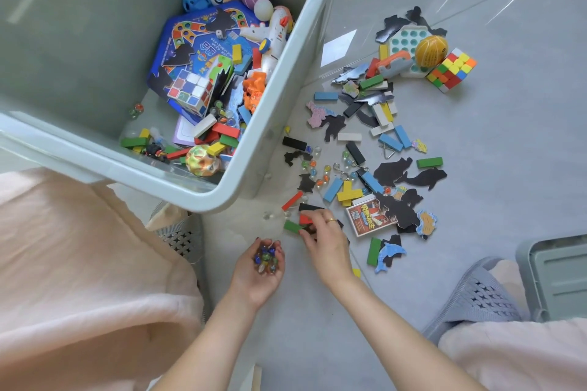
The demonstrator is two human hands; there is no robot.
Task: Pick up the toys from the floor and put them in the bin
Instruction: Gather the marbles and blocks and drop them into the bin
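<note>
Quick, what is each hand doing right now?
Left hand: cupped, holding marbles.
Right hand: fingers curled onto blocks on the floor.

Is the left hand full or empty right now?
Full. The left hand is cupped palm-up around a pile of marbles, fingers curled at their edge, just below the bin corner.

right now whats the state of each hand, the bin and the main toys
left hand: palm up, cupped round a pile of marbles
right hand: down on the floor, fingers curled on small blocks
bin: open, partly filled with toys
cube: on the floor, scrambled
card box: on the floor, partly under black puzzle pieces
yellow ball: on the floor, resting on a tray
</note>
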